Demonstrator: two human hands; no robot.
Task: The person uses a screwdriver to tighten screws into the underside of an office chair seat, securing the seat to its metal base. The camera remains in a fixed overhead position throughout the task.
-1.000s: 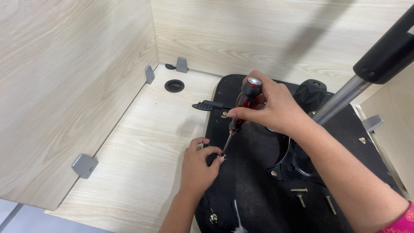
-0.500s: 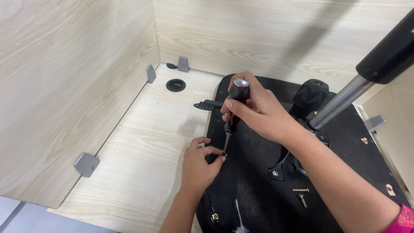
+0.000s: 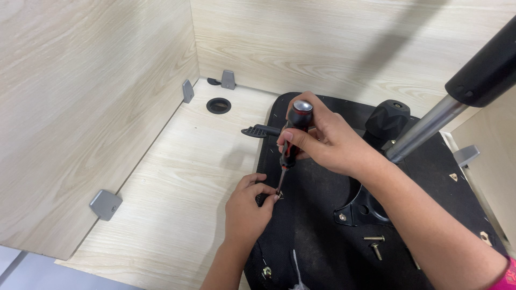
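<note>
Right hand's grip (image 3: 322,140) is wrapped tight around a black-and-red screwdriver (image 3: 291,140), upright over the black chair seat base (image 3: 322,215). Left hand (image 3: 248,207), at that base's left edge, pinches closed at the screwdriver's tip. Two loose screws (image 3: 375,244) lie on the base.

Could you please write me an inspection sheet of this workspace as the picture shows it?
Surface: pale wood-grain board walled by matching panels on the left and behind.
Job's things: black and red screwdriver, tip down at the edge of the upturned black seat base; metal post rising from the base.
Clutter: two loose screws on the base; black lever; grey corner brackets; round black grommet.
Grippers: right hand grips the screwdriver handle; left hand pinches at the tip.
Cables: nothing seen.
Surroundings: grey floor at lower left.
</note>
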